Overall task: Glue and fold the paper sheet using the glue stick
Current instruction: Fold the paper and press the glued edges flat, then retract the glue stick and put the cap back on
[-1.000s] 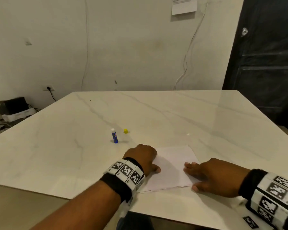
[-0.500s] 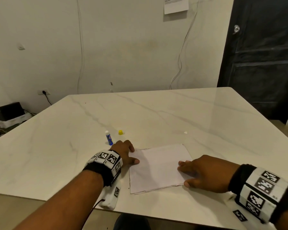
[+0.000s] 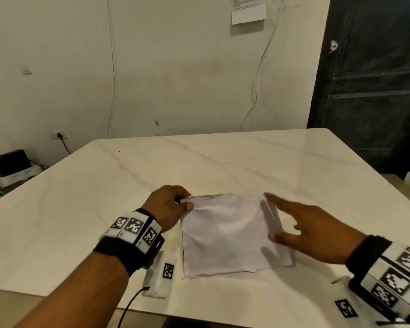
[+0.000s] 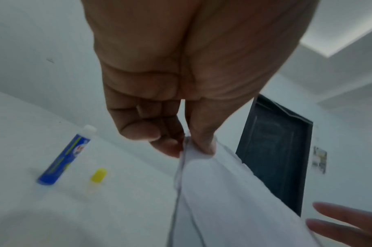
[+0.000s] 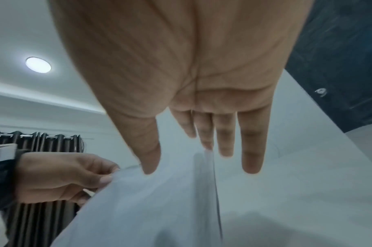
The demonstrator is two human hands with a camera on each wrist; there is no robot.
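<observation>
Left hand [image 3: 167,207]: thumb and forefinger pinched on the far left corner of the white, folded paper sheet [image 3: 225,233], raising that corner off the table. Right hand [image 3: 310,230]: fingers straight and spread, holding nothing, hovering at the sheet's right edge; whether the fingertips touch the paper cannot be told, the frame being blurred there.

Change since half a second ago: both hands then lay flat on the sheet, the left at its left edge, the right pressing its right edge. Now the left has taken a corner grip and the right has lifted off. Judged meaning: pressing of the fold is over, and the sheet is being picked up or opened, for a further gluing or fold, or for inspection.

Paper sheet: roughly square, at least two layers, edges visible along the left side in the left wrist view. Surface faintly crumpled, near edge uneven. Near part rests on the pale marble-patterned table [image 3: 81,221], close to the front edge; far left corner is airborne.

Blue cylindrical glue stick with white tip [image 4: 64,155]: upright on the table, left of the sheet, uncapped. Small yellow plastic cap [image 4: 98,175]: just beside it, apart. Both hidden behind the left hand in the head view.
</observation>
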